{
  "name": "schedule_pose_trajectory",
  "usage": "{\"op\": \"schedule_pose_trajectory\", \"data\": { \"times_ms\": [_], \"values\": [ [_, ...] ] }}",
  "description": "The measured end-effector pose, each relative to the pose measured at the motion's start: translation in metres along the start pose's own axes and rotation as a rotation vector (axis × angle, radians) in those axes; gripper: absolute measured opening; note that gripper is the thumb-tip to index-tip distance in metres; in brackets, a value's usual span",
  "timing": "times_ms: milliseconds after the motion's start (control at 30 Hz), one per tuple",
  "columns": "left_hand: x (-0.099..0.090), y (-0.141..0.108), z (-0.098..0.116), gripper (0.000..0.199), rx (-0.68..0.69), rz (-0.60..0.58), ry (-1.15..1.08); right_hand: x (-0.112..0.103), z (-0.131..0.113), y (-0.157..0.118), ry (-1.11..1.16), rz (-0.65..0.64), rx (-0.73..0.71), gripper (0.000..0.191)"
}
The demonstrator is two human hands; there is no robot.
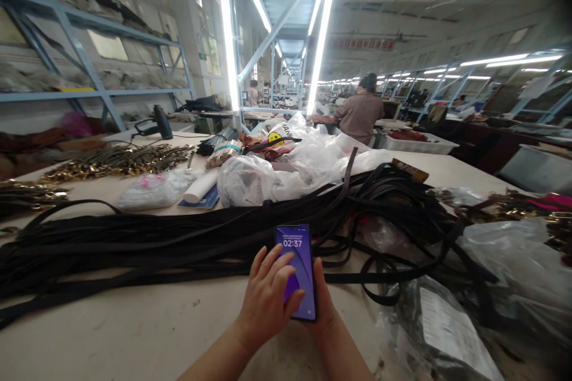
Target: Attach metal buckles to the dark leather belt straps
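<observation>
A smartphone (304,286) with a lit purple screen reading 02:37 is held upright above the table's near side. My right hand (325,306) grips it from behind and along its right edge, the thumb side showing there. Over the left part of the screen lies my left hand (266,294), its fingers spread and covering some of the display; it holds nothing. Just beyond the phone, a long bundle of black straps (179,244) stretches across the table, with loose ends curling at the right.
Clear plastic bags (250,181) are heaped behind the straps, beside a white roll (201,186). Strap pieces with gold-coloured metal fittings (129,161) lie at left, near a dark handheld tool (161,122). More plastic (447,321) covers the right side. A person (363,110) stands farther back.
</observation>
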State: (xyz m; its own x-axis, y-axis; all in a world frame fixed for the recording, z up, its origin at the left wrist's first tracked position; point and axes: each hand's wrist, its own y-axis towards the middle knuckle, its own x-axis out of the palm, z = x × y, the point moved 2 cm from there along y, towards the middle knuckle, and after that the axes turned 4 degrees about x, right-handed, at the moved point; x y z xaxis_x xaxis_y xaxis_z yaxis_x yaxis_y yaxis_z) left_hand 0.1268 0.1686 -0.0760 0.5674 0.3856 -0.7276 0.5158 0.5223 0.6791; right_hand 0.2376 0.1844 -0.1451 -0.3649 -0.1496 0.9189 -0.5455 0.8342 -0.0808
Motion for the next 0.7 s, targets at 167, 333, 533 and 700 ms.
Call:
{"op": "schedule_pose_trajectory", "data": {
  "times_ms": [167,333,533,700],
  "values": [
    [0.002,0.016,-0.005,0.034,-0.098,0.039,0.047,-0.001,-0.001,0.000,-0.005,-0.031,0.013,0.067],
    [0.010,-0.005,0.012,0.031,0.011,0.089,-0.027,0.006,-0.012,-0.003,0.026,-0.065,-0.061,0.071],
    [0.014,-0.018,0.023,0.021,0.132,0.002,-0.114,0.009,-0.023,-0.008,0.071,-0.064,-0.087,0.083],
    [0.010,-0.014,0.021,0.015,0.123,0.035,-0.139,0.008,-0.022,-0.006,0.043,-0.014,-0.079,0.085]
  ]
}}
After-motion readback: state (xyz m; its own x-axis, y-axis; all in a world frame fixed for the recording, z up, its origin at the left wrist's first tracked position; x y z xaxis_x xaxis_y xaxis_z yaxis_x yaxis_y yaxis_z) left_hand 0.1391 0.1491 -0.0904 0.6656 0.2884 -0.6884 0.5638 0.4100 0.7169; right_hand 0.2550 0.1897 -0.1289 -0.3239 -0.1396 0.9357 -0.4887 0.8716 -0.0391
